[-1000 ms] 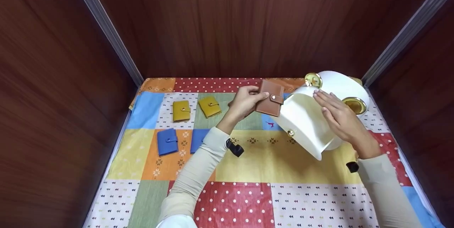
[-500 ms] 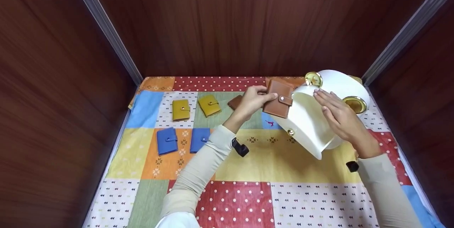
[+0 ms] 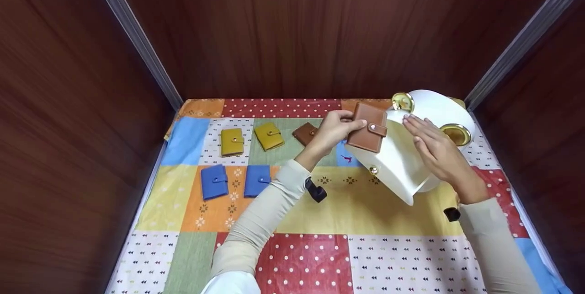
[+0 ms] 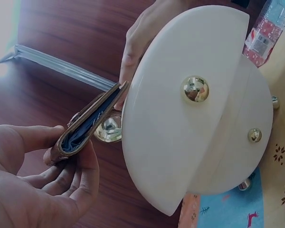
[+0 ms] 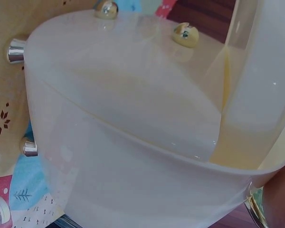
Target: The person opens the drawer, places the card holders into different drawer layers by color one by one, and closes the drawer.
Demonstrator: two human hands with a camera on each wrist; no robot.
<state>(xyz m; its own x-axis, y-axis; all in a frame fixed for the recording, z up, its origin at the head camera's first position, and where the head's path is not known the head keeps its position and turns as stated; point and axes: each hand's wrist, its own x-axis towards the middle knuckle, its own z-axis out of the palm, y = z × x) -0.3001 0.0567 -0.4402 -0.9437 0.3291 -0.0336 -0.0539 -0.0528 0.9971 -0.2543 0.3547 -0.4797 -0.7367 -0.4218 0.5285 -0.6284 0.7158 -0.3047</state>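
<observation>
In the head view my left hand (image 3: 330,133) pinches a brown snap-strap wallet (image 3: 369,115), thumb on its front, raised at the left side of a white rounded box (image 3: 388,175). From the left wrist view the wallet (image 4: 88,121) is seen edge-on, with dark blue lining inside. The box stands with its mouth uncovered and carries shiny gold knobs, one of them a round knob (image 4: 195,89) on its curved side panel. My right hand (image 3: 434,152) lies with straight fingers at the upper rim of the box's opening. Nothing is gripped in it.
Left of the box lie another brown wallet (image 3: 305,134), two mustard wallets (image 3: 232,142) and two blue wallets (image 3: 215,182) on a patchwork cloth (image 3: 301,262). Dark wood panels (image 3: 283,33) enclose the back and sides. A clear plastic item (image 4: 266,38) with a barcode label appears at the left wrist view's edge.
My left hand has carried the brown wallet to the right, over the box's left edge, uncovering the second brown wallet on the cloth. My right hand and the box have stayed put.
</observation>
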